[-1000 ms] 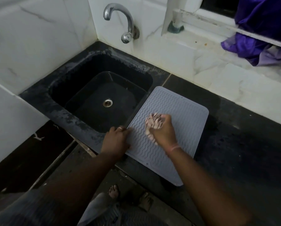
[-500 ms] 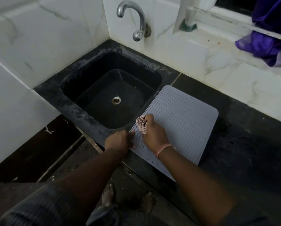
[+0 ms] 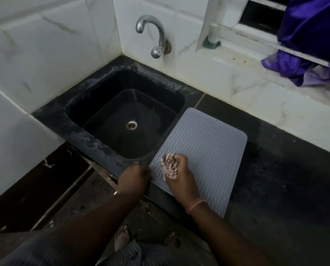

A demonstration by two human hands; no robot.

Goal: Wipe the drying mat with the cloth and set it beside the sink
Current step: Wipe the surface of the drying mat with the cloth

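Your right hand (image 3: 179, 176), bunching the striped cloth (image 3: 169, 168), has pulled back from the middle of the drying mat (image 3: 208, 148) to its near-left corner. Your left hand (image 3: 134, 178) has curled against that corner's edge, beside the sink (image 3: 95, 143).

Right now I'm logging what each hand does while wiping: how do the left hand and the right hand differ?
The right hand grips the bunched striped cloth and presses it on the grey drying mat; the left hand holds no cloth and sits at the mat's near-left edge. The right wrist wears a pink band; the left hand shows a ring instead. Both are at the mat's near end, beside the sink.
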